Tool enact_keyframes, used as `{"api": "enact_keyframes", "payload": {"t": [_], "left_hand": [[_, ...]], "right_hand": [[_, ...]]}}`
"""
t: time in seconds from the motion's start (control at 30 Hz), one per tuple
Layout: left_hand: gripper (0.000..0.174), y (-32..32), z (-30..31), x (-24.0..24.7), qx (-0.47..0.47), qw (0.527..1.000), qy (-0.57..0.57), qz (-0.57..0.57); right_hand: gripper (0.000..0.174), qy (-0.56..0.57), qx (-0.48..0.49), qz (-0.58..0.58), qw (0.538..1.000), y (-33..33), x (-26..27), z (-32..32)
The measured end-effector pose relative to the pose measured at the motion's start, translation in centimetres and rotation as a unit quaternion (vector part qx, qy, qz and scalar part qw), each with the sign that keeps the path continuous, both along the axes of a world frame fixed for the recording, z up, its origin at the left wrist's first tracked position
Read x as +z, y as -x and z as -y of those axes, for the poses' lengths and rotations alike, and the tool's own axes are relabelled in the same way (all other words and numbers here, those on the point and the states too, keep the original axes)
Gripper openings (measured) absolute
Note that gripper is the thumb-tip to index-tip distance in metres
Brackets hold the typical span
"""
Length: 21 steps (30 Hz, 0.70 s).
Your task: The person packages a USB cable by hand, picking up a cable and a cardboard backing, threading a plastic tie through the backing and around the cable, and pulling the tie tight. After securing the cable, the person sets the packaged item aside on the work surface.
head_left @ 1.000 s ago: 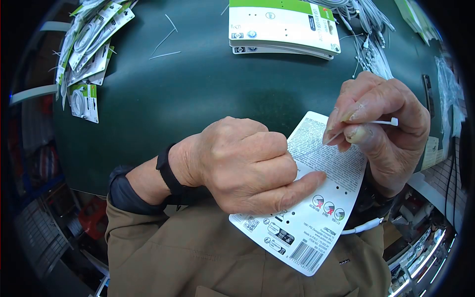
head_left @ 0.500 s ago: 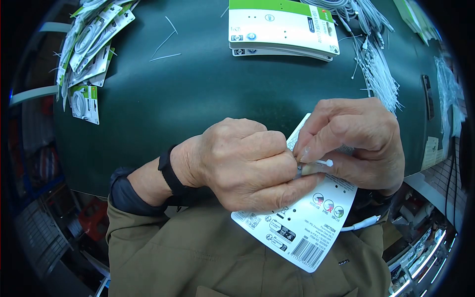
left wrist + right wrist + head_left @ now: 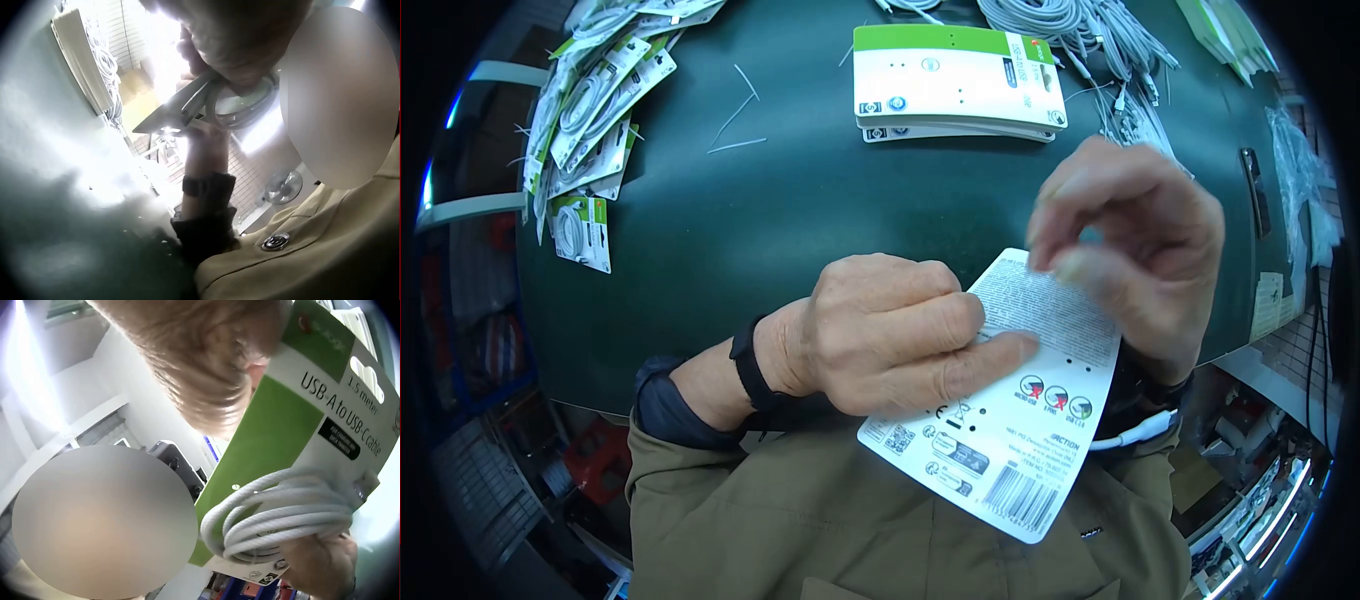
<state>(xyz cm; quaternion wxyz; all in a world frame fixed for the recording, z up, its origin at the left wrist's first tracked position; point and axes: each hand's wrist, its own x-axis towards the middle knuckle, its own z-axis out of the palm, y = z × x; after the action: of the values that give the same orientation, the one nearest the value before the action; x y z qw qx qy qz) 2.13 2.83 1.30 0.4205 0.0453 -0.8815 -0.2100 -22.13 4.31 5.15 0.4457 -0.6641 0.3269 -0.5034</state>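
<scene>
My left hand (image 3: 900, 335) grips a printed packaging card (image 3: 1040, 375), its small-print back facing up in the head view. The right wrist view shows the card's green and white front, marked USB-A to USB-C cable. On that side lies a coiled white braided cable (image 3: 281, 519), with fingers of my left hand (image 3: 322, 565) against it. Above the card's upper right part is my right hand (image 3: 1140, 235), blurred, fingers bent toward the thumb. I cannot tell whether it pinches anything. A white plug (image 3: 1145, 430) sticks out by the card's right edge.
Stacked cards (image 3: 950, 85) lie at the back of the green table. Behind them at right are grey cable coils (image 3: 1040, 15) and a bunch of white cable ties (image 3: 1135, 125). Carded cables (image 3: 585, 115) pile up at left, near a few thin white strips (image 3: 738, 146).
My right hand brings a white cable tie down to the card beside the left fingers, then lifts away up and right. The tie no longer shows. My left hand keeps its grip.
</scene>
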Motion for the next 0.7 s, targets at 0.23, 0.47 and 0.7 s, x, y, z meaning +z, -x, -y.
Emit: {"api": "enact_keyframes", "payload": {"t": [0.23,0.47,0.7], "left_hand": [[0.039,0.9,1.0,0.0,0.183,0.971,-0.134,-0.077],[0.025,2.8,2.5,1.1,0.169,0.789,-0.551,-0.214],[0.015,5.4,3.6,1.5,0.133,0.733,-0.591,-0.311]], "right_hand": [[0.016,0.137,-0.249,0.144,0.948,2.1,-1.4,0.8],[0.030,0.344,-0.210,-0.146,0.904,-0.3,-0.9,0.5],[0.036,0.415,-0.224,-0.288,0.834,-2.7,-2.7,0.6]]}}
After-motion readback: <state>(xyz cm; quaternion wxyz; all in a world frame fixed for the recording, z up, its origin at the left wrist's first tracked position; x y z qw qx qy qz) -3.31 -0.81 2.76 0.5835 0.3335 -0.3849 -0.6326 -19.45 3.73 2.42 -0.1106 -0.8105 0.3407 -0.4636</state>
